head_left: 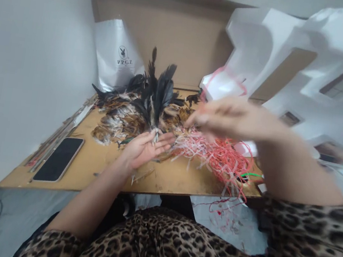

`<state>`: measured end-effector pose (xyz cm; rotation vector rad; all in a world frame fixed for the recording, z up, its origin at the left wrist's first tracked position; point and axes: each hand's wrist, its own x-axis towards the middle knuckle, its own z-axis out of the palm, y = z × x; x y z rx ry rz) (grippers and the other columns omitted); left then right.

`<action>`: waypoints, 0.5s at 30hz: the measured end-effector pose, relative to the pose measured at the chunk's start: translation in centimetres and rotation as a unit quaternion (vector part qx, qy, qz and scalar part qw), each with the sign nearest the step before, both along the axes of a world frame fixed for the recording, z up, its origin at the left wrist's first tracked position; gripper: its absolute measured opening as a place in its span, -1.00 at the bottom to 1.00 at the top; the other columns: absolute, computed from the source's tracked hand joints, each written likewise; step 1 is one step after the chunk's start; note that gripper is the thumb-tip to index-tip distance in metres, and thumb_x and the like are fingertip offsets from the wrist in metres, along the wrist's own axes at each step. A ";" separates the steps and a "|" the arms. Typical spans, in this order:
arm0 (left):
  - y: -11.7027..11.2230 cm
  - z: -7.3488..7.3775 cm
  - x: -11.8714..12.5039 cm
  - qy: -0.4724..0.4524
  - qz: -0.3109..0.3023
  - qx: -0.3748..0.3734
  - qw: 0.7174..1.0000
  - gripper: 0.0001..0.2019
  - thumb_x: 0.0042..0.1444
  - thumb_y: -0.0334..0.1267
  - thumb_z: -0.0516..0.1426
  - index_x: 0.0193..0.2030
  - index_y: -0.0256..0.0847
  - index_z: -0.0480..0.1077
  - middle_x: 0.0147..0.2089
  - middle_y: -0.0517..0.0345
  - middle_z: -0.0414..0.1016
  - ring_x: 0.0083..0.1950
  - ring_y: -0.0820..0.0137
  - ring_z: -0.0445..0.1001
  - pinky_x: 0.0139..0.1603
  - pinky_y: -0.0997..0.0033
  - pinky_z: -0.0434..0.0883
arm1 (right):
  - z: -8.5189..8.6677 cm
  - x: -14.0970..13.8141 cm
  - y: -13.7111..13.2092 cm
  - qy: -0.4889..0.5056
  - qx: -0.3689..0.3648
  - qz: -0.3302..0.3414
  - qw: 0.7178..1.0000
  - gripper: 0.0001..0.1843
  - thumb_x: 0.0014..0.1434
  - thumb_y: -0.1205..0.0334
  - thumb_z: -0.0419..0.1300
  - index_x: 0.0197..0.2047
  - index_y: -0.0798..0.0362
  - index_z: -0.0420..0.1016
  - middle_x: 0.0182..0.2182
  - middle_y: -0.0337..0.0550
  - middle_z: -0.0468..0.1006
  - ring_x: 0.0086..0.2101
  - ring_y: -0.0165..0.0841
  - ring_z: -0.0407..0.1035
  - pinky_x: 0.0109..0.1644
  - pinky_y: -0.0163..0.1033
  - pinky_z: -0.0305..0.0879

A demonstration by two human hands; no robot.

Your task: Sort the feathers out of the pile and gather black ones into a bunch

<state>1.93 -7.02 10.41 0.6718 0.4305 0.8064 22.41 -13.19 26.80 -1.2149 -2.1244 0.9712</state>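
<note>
Palm up over the table, my left hand (145,148) pinches the pale base of a bunch of black feathers (159,90) under its thumb, the other fingers stretched out. The feathers stand upright from the hand. My right hand (224,117) is raised to the right of them, smeared by motion, with its fingers drawn together. A thin pink-red string (220,69) arcs up from its fingertips. Below that hand lies a tangled heap of red and pink string (225,156). Loose brown and black feathers (117,120) are heaped behind my left hand.
A phone (59,159) lies on the wooden table (163,181) at the left, beside thin sticks (61,133) along the wall. A silver-white bag (115,51) stands behind the feathers. White packaging (333,84) rises at the right. Cardboard (162,37) closes off the back.
</note>
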 end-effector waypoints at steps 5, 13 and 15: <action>-2.1 3.8 0.8 -0.083 -0.038 -0.044 0.995 -0.82 0.21 -0.32 -0.09 -0.29 -0.26 0.31 -0.35 0.13 0.44 -0.37 0.49 0.46 -0.25 0.39 0.43 | -7.6 -3.0 -0.5 -0.110 -0.066 0.164 0.978 -0.73 0.19 0.23 0.01 -0.43 0.16 0.43 -0.64 -0.29 0.40 -0.58 -0.55 0.23 -0.41 -0.37 0.17; 1.6 4.5 -5.2 -0.128 0.094 -0.015 0.987 -0.82 0.22 -0.39 -0.12 -0.33 -0.28 0.25 -0.59 0.30 0.14 -0.69 0.69 0.09 -0.73 0.70 0.02 | -9.4 3.8 -2.0 -0.200 0.020 -0.050 0.978 -0.73 0.16 0.16 0.01 -0.44 0.11 0.42 -0.58 -0.23 0.41 -0.55 -0.49 0.22 -0.41 -0.34 0.10; 3.8 3.8 -7.3 -0.100 0.128 -0.003 0.987 -0.82 0.22 -0.39 -0.11 -0.37 -0.28 0.22 -0.59 0.30 0.14 -0.70 0.68 0.06 -0.76 0.69 -0.02 | -9.2 6.6 -2.2 -0.248 0.071 -0.166 0.952 -0.77 0.11 0.17 0.06 -0.47 0.09 0.42 -0.59 -0.22 0.40 -0.55 -0.47 0.20 -0.41 -0.32 0.09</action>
